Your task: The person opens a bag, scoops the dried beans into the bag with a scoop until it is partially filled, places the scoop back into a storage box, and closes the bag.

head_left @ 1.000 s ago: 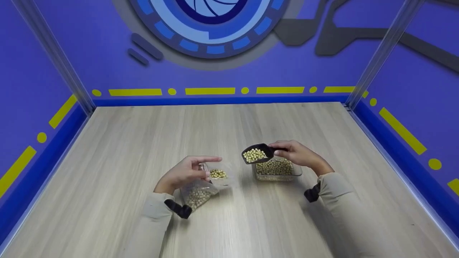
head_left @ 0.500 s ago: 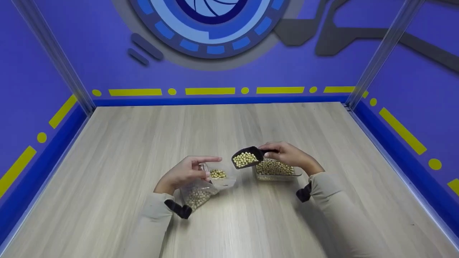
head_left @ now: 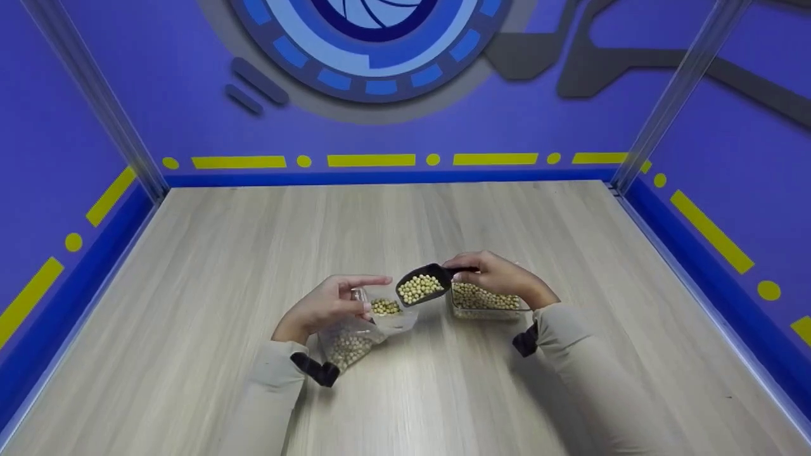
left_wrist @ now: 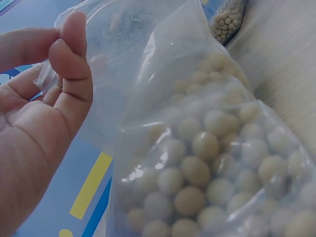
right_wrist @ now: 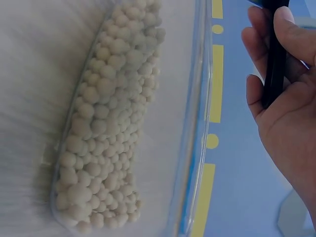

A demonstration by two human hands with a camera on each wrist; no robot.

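Observation:
My left hand [head_left: 326,307] pinches the rim of a clear plastic bag [head_left: 348,345] partly filled with round, pale yellow beans. Its index finger points out over the bag's mouth, where more beans show inside. In the left wrist view the bag [left_wrist: 197,173] bulges with beans below the curled fingers [left_wrist: 71,74]. My right hand [head_left: 497,275] grips the handle of a black scoop [head_left: 421,285] heaped with beans. The scoop hangs level just right of the bag's mouth. In the right wrist view only its black handle [right_wrist: 275,59] shows, between thumb and fingers.
Under my right hand stands a clear rectangular container [head_left: 486,313] holding many beans. In the right wrist view the beans [right_wrist: 108,123] lie along one side of it. The wooden table [head_left: 222,253] is bounded by blue-purple walls [head_left: 380,136] at back and sides.
My right hand has carried the filled scoop leftward and slightly down, from over the container to beside the bag's mouth. The left hand has stayed in place; the bag's mouth has shifted slightly.

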